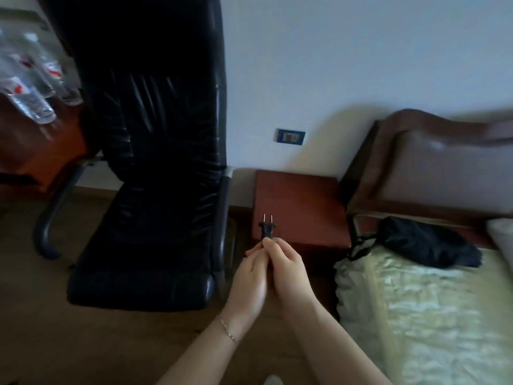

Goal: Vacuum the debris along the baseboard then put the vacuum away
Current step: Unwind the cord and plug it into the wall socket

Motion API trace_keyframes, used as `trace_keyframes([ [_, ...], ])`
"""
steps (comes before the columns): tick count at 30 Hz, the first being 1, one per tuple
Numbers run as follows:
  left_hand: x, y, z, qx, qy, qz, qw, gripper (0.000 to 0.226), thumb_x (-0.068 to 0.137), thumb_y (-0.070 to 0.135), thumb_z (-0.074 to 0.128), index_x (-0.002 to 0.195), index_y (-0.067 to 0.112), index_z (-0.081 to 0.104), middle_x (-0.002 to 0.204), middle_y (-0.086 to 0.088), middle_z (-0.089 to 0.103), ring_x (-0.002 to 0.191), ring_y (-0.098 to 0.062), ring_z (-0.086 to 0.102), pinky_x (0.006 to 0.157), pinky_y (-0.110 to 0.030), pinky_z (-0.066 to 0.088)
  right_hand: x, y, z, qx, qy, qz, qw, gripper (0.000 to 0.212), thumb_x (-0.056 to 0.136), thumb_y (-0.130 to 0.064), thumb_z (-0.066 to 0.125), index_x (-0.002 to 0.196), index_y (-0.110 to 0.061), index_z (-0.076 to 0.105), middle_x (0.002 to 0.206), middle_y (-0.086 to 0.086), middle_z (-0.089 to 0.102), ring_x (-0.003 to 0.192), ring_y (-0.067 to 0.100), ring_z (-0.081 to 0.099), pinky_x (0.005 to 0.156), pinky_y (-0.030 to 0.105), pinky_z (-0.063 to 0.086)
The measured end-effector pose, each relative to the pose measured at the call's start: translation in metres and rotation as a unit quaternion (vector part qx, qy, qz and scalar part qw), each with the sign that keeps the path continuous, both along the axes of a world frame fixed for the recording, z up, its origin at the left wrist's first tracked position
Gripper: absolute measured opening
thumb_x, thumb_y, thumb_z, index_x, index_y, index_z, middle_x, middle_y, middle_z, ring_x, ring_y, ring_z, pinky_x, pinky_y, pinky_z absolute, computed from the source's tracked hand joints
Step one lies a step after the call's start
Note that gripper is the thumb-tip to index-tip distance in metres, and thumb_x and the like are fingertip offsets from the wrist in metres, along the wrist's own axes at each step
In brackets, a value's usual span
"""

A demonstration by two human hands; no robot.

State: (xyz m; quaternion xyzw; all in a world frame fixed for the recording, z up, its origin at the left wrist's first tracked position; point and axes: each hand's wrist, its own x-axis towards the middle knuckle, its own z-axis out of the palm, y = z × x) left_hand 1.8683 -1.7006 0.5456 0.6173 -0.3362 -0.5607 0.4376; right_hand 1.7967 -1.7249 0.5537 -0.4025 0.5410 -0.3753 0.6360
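We find both hands at lower centre of the frame, the left hand [249,276] and right hand [288,270] pressed together and pinching the black plug [267,228] by its rear, its two prongs pointing up toward the wall outlet [291,137] at centre frame. The plug itself sits just above the fingertips, over the near edge of the red-brown nightstand [299,207]. We judge it light, rigid and small, best held by the moulded body, well behind the metal prongs (its cord is hidden by the hands). The vacuum is not in view. Open room is narrow: the black office chair [155,190] crowds the left, the bed [427,307] and headboard [433,168] the right, leaving a clear channel over the nightstand to the outlet.
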Motion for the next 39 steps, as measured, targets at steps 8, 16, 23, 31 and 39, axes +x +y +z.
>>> trace_keyframes([
  [8,-0.06,-0.103,0.003,-0.028,0.023,-0.007,0.999,0.032,0.101,0.022,0.035,0.092,0.033,0.064,0.103,-0.004,0.07,0.103,-0.014,0.065,0.094,-0.038,0.051,-0.062,-0.102,-0.004,0.006,-0.024,-0.041,0.999,0.026,0.097,-0.02,0.05,0.08,-0.01,0.067,0.079,0.005,0.074,0.074,0.03,0.063,0.068,0.04,0.049],
  [16,-0.08,-0.206,-0.014,-0.009,0.017,0.009,1.0,0.029,0.101,0.023,0.035,0.095,0.035,0.06,0.1,0.003,0.067,0.098,-0.01,0.064,0.082,-0.029,0.053,-0.077,-0.207,-0.011,0.043,-0.02,-0.02,0.999,0.024,0.098,-0.025,0.05,0.091,-0.012,0.068,0.079,0.001,0.074,0.076,0.027,0.065,0.058,0.033,0.049],
  [23,-0.065,-0.328,-0.039,0.02,0.016,0.002,1.0,0.028,0.101,0.025,0.035,0.106,0.027,0.063,0.098,-0.001,0.069,0.097,-0.016,0.066,0.077,-0.027,0.049,-0.061,-0.33,-0.014,0.076,-0.04,0.002,0.996,0.017,0.097,-0.022,0.05,0.096,-0.011,0.063,0.085,0.01,0.074,0.082,0.029,0.064,0.079,0.049,0.046],
  [31,-0.057,-0.439,-0.069,0.044,0.019,0.014,0.999,0.025,0.101,0.023,0.036,0.106,0.027,0.06,0.093,0.005,0.065,0.082,-0.01,0.063,0.055,-0.018,0.047,-0.055,-0.441,-0.049,0.122,-0.009,0.01,0.992,0.019,0.098,-0.027,0.048,0.094,-0.011,0.058,0.082,0.005,0.072,0.05,0.02,0.054,0.036,0.018,0.032],
  [39,-0.062,-0.53,-0.148,0.077,0.008,0.029,0.997,0.024,0.1,0.028,0.038,0.101,0.035,0.06,0.104,0.0,0.067,0.095,-0.013,0.064,0.071,-0.022,0.052,-0.056,-0.531,-0.135,0.125,-0.027,-0.016,0.992,0.017,0.096,-0.023,0.052,0.09,-0.011,0.063,0.087,0.007,0.076,0.081,0.028,0.068,0.064,0.037,0.049],
])
